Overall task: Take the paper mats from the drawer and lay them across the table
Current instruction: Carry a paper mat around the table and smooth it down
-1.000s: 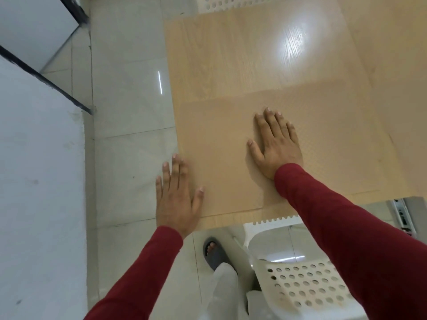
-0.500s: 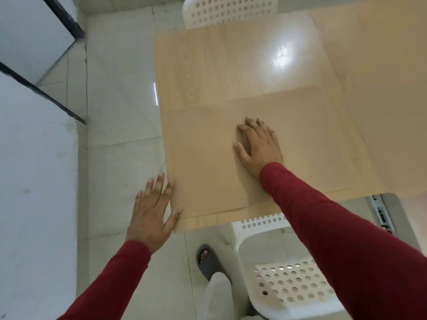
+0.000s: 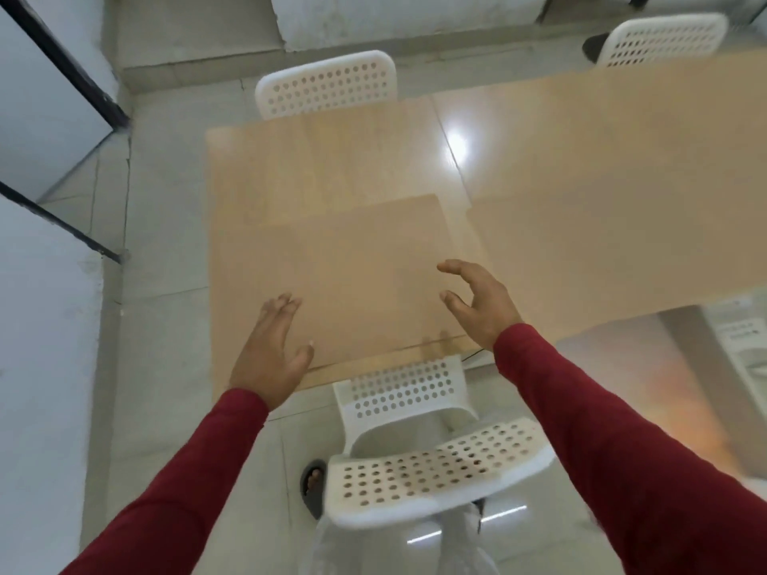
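Here both hands hang over the near end of the wooden surface (image 3: 332, 159), and neither has hold of anything. The left hand (image 3: 272, 350) is spread, fingers straight and close together, thumb out to the side; its fingertips lie over the near left part of a paper mat (image 3: 352, 276), though the blur makes it hard to tell whether they touch the sheet or hover just above it. The right hand (image 3: 481, 305) is lifted over the mat's right edge with the fingers loosely curved and the thumb apart from them, like a relaxed half-cup with nothing in it. Both arms wear dark red sleeves.

The mat lies flat on the near left corner of the surface, its near edge close to the surface's front edge. More mats (image 3: 622, 201) of the same pale brown cover the surface to the right, just beside the first. A white chair (image 3: 415, 450) with a perforated back stands directly below the hands, pushed towards the surface; a second white chair (image 3: 328, 85) stands at the far side, and a third one (image 3: 664, 39) shows at the top right.
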